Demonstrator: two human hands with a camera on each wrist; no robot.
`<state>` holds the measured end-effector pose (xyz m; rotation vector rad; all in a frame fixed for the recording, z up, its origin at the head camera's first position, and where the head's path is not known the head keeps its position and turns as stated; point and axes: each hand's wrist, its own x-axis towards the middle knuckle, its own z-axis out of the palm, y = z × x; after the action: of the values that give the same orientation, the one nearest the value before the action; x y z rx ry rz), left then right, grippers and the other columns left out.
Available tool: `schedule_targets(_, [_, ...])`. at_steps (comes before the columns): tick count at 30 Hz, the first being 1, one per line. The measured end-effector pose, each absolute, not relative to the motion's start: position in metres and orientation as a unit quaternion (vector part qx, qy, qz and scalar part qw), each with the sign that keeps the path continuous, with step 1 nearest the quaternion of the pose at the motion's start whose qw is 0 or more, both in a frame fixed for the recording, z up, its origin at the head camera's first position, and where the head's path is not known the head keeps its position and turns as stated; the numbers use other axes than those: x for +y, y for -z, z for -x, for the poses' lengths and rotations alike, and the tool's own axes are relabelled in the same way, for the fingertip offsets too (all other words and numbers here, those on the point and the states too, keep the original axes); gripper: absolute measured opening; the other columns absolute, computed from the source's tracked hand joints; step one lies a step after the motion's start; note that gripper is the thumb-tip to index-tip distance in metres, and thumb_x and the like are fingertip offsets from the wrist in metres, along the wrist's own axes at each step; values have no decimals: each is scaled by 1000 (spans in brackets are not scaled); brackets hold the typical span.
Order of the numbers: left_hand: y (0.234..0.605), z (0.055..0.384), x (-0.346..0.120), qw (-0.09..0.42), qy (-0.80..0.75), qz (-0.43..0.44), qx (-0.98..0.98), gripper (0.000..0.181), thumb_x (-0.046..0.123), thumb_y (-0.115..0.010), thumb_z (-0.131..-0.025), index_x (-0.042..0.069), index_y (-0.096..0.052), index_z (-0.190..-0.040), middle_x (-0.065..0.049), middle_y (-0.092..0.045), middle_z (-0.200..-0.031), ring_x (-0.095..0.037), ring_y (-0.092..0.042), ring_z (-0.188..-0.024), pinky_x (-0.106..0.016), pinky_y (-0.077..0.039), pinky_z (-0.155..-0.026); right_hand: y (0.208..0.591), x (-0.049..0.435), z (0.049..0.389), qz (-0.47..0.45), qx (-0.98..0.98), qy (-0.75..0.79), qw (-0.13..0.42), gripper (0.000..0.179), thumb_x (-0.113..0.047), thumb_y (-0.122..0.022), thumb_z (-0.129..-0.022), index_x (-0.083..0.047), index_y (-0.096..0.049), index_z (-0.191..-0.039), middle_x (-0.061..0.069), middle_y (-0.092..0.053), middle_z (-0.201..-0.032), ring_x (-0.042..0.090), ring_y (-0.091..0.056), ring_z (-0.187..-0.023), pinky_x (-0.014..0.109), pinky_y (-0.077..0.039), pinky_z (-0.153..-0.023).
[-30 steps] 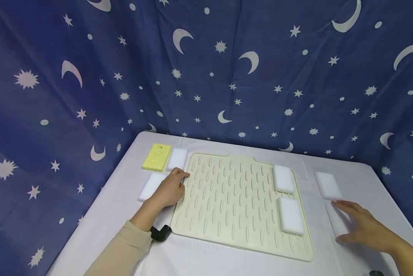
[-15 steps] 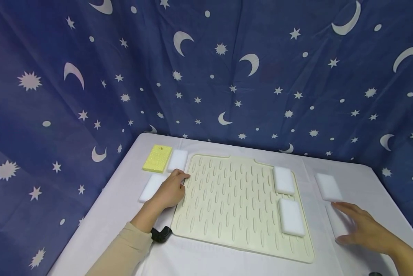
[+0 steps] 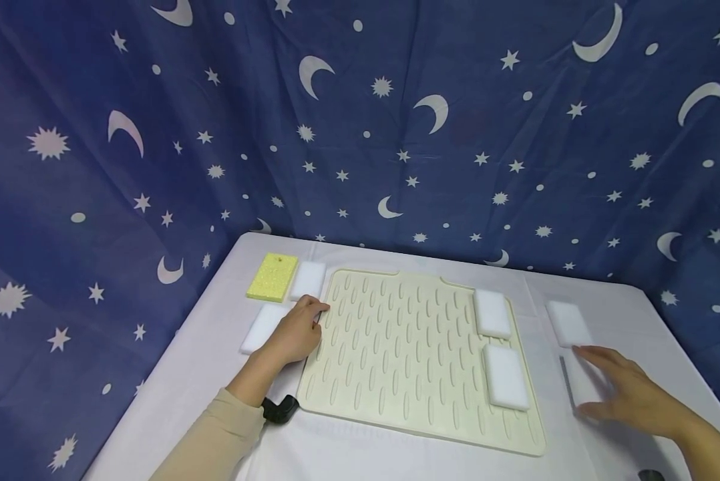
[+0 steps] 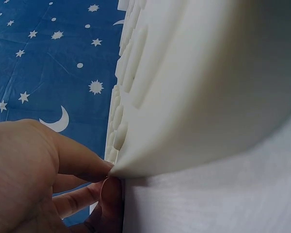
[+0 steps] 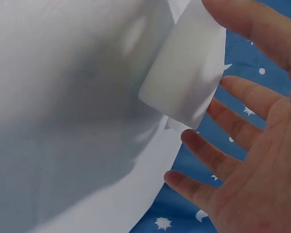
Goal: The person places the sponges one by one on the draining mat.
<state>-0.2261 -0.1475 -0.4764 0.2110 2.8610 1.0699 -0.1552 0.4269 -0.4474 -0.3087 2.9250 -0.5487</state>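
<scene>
My left hand (image 3: 294,332) pinches the left edge of a cream, ribbed drying mat (image 3: 396,394); in the left wrist view, thumb and forefinger meet on the mat's rim (image 4: 160,131). Two white sponges, one nearer the back (image 3: 493,312) and one nearer the front (image 3: 507,377), lie along the mat's right side. To the right of the mat, my right hand (image 3: 645,397) holds another white sponge (image 3: 581,381) between thumb and fingertips. Its dark left side shows as it tilts. The right wrist view shows this white block (image 5: 184,73) between the thumb and spread fingers.
A white sponge (image 3: 568,323) lies just beyond the right hand. Left of the mat are a yellow sponge (image 3: 272,276) and two white sponges, one far (image 3: 308,279) and one near (image 3: 264,327). A blue curtain (image 3: 348,113) hangs behind the white-covered table (image 3: 173,414).
The sponge in my right hand has shifted slightly left and tilted, so its dark left side now shows. My right hand moved a little left with it; the left hand keeps its place.
</scene>
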Motion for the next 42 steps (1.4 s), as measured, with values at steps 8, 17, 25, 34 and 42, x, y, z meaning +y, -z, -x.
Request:
schedule_targets(8, [476, 225, -147, 39, -350, -68, 934, 44, 0, -49, -99, 1, -61, -141, -12, -56, -139, -26, -60, -112, -44, -52, -99, 444, 418, 155, 105, 976, 177, 71, 106, -41, -94, -68, 0, -43, -151, 33, -38, -148, 57, -37, -130, 79, -34, -97])
schedule_targets(17, [478, 226, -147, 36, -346, -71, 935, 44, 0, -49, -99, 2, -61, -141, -12, -56, -139, -25, -59, -108, -42, -52, -95, 436, 407, 154, 137, 973, 179, 41, 104, -39, -95, -69, -1, -45, -151, 32, -41, -145, 56, -39, -127, 76, -35, -95])
schedule_targets(25, [477, 225, -146, 37, -341, -69, 937, 44, -1, -51, -98, -1, -61, -141, -14, -56, -138, -26, -60, -112, -44, -51, -99, 426, 396, 159, 138, 970, 190, 54, 102, -42, -93, -72, -2, -44, -153, 30, -40, -149, 55, -37, -132, 77, -34, -96])
schedule_targets(34, [476, 225, -145, 34, -339, -70, 937, 45, -1, -50, -97, 0, -61, -141, -14, -56, -139, -28, -60, -115, -45, -51, -101, 419, 386, 166, 164, 965, 200, 42, 100, -41, -92, -74, -3, -44, -154, 29, -39, -150, 55, -36, -134, 75, -34, -97])
schedule_targets(42, [477, 225, -146, 30, -341, -74, 937, 44, -2, -51, -97, -1, -61, -140, -15, -56, -138, -28, -60, -114, -45, -51, -101, 410, 373, 174, 172, 966, 188, 47, 100, -41, -92, -74, -3, -44, -153, 29, -41, -150, 53, -37, -133, 75, -35, -99])
